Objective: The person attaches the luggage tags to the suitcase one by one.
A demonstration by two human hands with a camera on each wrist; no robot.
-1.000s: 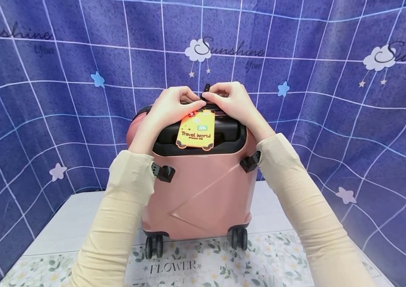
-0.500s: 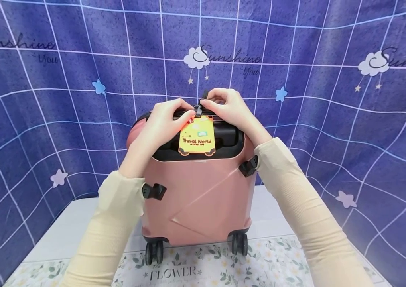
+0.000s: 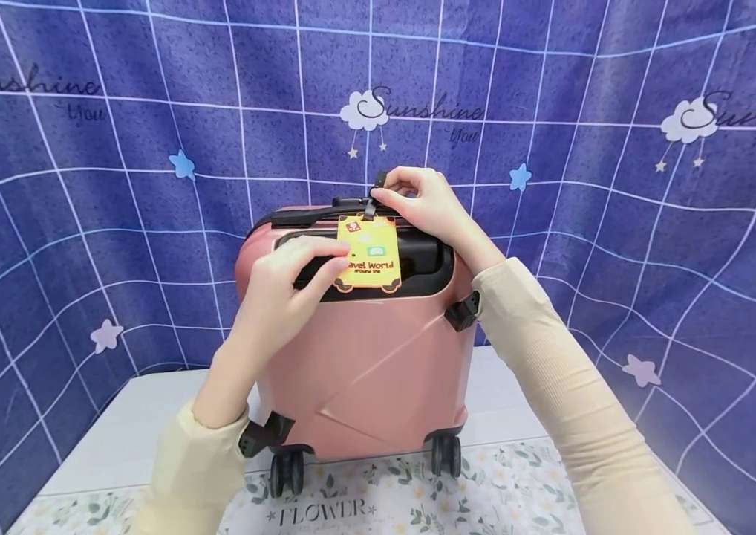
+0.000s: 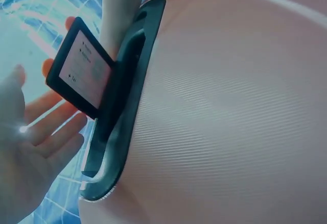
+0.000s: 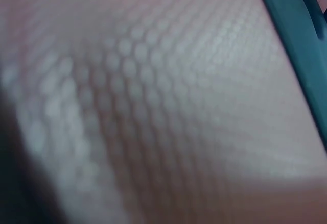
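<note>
A yellow luggage tag point(image 3: 370, 256), printed like a small suitcase, hangs in front of the black handle recess of a pink suitcase point(image 3: 378, 357). My right hand point(image 3: 426, 202) pinches the tag's black strap point(image 3: 380, 180) above the suitcase's top edge. At the tag's left edge is my left hand point(image 3: 294, 286), thumb and fingers extended and apart, fingertips overlapping the tag in the head view. From the left wrist, the tag's back shows a white label point(image 4: 84, 71) in a dark frame, beside the spread left hand point(image 4: 43, 132). The right wrist view shows only blurred suitcase shell point(image 5: 179, 106).
The suitcase stands upright on black wheels point(image 3: 446, 455), on a white surface with a floral mat point(image 3: 512, 483). Behind and at both sides hangs a blue gridded curtain point(image 3: 471, 59). A black side handle point(image 4: 127, 81) lines the recess in the left wrist view.
My left hand has left the strap and moved down and left to the tag's edge, its fingers spreading. The tag has dropped slightly in view; the right hand keeps pinching the strap.
</note>
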